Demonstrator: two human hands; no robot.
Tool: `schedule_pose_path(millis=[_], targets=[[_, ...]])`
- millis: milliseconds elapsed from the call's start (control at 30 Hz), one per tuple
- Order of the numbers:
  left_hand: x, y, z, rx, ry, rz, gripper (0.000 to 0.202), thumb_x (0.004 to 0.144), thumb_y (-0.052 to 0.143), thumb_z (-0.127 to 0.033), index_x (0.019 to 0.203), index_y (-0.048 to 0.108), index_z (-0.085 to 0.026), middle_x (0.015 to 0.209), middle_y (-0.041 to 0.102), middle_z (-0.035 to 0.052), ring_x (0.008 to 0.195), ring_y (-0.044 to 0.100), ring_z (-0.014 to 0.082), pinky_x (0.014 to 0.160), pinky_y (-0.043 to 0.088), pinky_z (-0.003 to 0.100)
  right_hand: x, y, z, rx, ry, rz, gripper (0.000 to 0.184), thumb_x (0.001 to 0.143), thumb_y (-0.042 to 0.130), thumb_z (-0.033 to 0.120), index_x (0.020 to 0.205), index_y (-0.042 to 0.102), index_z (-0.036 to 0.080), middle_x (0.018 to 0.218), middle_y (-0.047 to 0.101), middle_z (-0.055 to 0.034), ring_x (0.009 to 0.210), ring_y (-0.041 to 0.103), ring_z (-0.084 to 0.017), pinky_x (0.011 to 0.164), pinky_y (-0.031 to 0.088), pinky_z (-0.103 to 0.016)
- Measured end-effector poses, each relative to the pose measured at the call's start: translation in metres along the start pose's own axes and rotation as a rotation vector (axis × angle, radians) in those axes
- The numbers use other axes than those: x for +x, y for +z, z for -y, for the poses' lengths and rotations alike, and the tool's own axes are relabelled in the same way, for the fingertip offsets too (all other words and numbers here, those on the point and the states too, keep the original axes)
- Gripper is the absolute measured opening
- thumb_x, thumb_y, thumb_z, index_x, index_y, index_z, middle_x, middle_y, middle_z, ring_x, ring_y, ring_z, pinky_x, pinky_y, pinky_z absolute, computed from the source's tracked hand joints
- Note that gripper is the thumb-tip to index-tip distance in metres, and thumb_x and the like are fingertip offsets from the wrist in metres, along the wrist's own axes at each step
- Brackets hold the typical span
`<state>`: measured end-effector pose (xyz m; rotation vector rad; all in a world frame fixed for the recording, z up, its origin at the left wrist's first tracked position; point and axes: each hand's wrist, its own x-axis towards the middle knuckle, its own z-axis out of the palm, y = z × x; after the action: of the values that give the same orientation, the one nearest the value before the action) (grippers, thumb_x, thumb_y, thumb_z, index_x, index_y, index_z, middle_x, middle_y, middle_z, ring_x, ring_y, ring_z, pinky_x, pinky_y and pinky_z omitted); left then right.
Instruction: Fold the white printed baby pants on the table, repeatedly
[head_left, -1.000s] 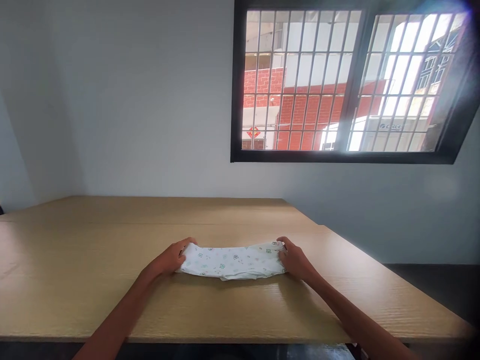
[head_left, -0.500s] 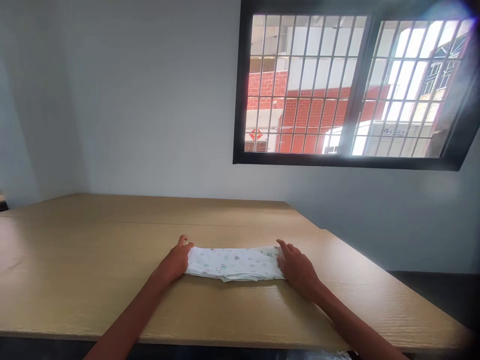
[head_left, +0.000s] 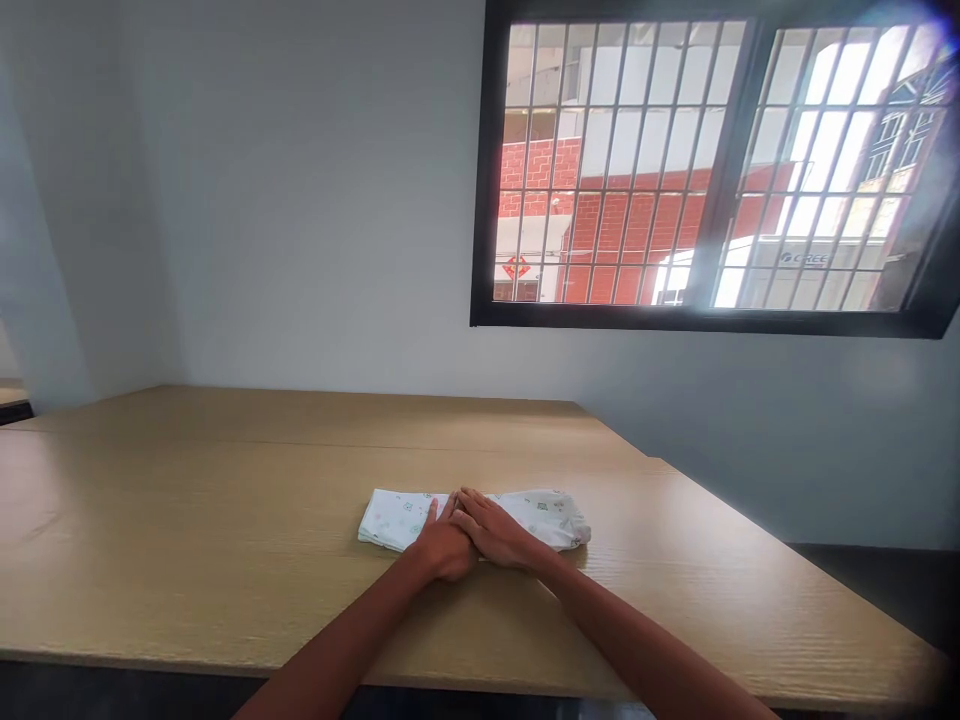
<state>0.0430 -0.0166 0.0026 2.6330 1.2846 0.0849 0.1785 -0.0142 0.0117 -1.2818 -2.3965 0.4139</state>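
A folded white cloth with small printed figures (head_left: 551, 516) lies flat on the wooden table (head_left: 187, 530), a little right of centre. Both my hands rest on its middle, side by side and touching. My left hand (head_left: 442, 540) lies flat with fingers stretched forward on the cloth. My right hand (head_left: 491, 530) also lies flat, fingers pointing left and overlapping the left hand's fingertips. Neither hand grips anything. The cloth's two ends stick out uncovered to either side.
The long wooden table runs left and far back to a grey wall. Its right edge (head_left: 750, 540) drops to a dark floor. A barred black-framed window (head_left: 705, 170) is high on the right, with red brick buildings outside.
Both hands left the two ends of the cloth and slid inward to meet at its middle. The cloth stays folded on the table.
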Motion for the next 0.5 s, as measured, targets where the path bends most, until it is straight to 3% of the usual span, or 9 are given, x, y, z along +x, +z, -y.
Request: schedule_pose_path(millis=[133,233,400,500], targets=[[-0.013,0.001,0.012,-0.027,-0.127,-0.04,0.073,0.095,0.015,-0.053,0.153,0.011,-0.009,0.159,0.008,0.0114,0.147,0.003,0.0276,0.118,0.004,0.052,-0.017,-0.011,-0.024,-0.133,0.066,0.138,0.071,0.098,0.023,0.059,0.151,0.025,0.012,0.157,0.023,-0.0131,0.145,0.016,-0.026,0.117,0.015,-0.043],[-0.026,-0.002,0.027,-0.011,-0.186,-0.047,0.079,0.094,0.014,-0.057,0.153,0.011,-0.005,0.159,0.01,0.0132,0.147,0.005,0.0288,0.118,0.006,0.051,-0.035,-0.029,-0.042,-0.224,0.173,0.191,0.083,0.095,0.02,0.066,0.153,0.017,0.006,0.158,0.013,-0.0142,0.146,0.01,-0.027,0.118,0.011,-0.042],[-0.054,-0.005,0.062,-0.006,-0.305,-0.062,0.094,0.089,0.015,-0.072,0.152,0.011,-0.002,0.159,0.007,0.0153,0.147,0.003,0.0328,0.118,0.008,0.048,-0.052,-0.049,-0.056,-0.292,0.221,0.231,0.086,0.094,0.019,0.068,0.153,0.014,0.006,0.159,0.008,-0.0132,0.146,0.007,-0.027,0.118,0.011,-0.041],[-0.058,-0.011,0.068,-0.008,-0.354,-0.034,0.1,0.086,0.019,-0.075,0.152,0.011,-0.001,0.158,0.008,0.0174,0.146,0.005,0.034,0.118,0.012,0.047,-0.042,-0.05,-0.055,-0.217,0.217,0.218,0.083,0.093,0.028,0.066,0.152,0.021,0.009,0.158,0.015,-0.0136,0.146,0.012,-0.029,0.118,0.014,-0.043]])
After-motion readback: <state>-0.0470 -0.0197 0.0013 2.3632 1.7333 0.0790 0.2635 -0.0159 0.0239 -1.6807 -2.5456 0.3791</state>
